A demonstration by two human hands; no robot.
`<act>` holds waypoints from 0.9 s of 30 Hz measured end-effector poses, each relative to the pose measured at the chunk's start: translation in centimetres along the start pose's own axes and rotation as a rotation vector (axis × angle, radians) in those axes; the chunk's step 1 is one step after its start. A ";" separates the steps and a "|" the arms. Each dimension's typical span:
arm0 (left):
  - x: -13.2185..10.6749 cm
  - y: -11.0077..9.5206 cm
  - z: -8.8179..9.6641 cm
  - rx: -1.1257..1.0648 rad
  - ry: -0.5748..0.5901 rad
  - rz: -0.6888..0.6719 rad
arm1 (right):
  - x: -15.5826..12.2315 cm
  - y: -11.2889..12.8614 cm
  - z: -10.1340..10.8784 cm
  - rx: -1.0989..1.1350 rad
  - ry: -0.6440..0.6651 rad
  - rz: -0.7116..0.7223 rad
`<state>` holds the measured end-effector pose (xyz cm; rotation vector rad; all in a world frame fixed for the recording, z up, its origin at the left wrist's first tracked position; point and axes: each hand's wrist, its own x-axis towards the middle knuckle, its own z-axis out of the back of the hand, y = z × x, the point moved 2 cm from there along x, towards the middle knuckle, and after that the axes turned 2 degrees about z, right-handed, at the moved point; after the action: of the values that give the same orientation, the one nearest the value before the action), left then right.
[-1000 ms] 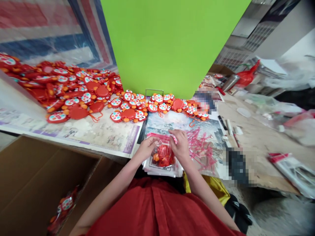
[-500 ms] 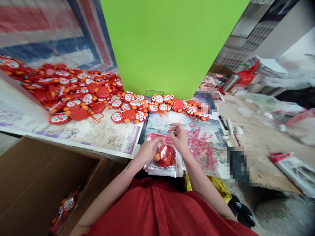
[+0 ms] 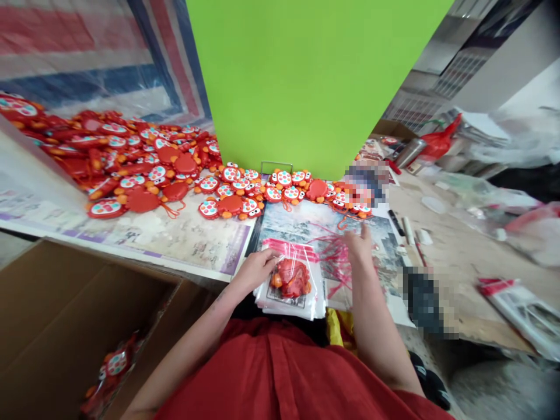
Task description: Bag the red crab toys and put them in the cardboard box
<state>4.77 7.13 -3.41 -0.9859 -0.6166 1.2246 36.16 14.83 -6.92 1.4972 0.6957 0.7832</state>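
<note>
A clear plastic bag (image 3: pixel 304 269) with a pink top strip lies on a stack of similar bags (image 3: pixel 312 308). Inside it rests a red crab-like toy (image 3: pixel 292 277) with orange parts, its plain red back uppermost. My left hand (image 3: pixel 256 269) pinches the bag's upper left edge between thumb and fingers. To the right of the stack, my right hand (image 3: pixel 361 248) hovers over a tangle of thin pink plastic strips (image 3: pixel 335 256). Motion smears its fingers, so whether they hold a strip is unclear.
Red toys with dotted white bellies (image 3: pixel 230 204) line the table before a green panel (image 3: pixel 301 81). A large heap (image 3: pixel 153 157) lies left. An open cardboard box (image 3: pixel 83 309) at lower left contains bagged toys (image 3: pixel 114 367). Markers (image 3: pixel 408 228) lie right.
My right hand has moved from the bag's top rightward to the pink strips. My left hand has shifted slightly left, still at the bag, whose toy now shows more fully.
</note>
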 end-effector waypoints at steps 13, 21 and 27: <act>1.0 0.3 -1.4 -0.584 0.036 0.143 | -8.8 3.6 -3.2 -0.143 0.926 -0.053; 0.2 0.2 0.3 -0.645 0.086 0.234 | -8.1 3.0 -1.9 -0.023 0.770 -0.075; 0.2 0.2 0.6 -0.651 0.049 0.218 | -7.9 3.0 -0.8 -0.047 0.917 0.082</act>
<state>4.23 7.51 -3.34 -1.6560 -0.9144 1.2041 30.81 8.75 -4.45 1.0773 1.2734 1.5626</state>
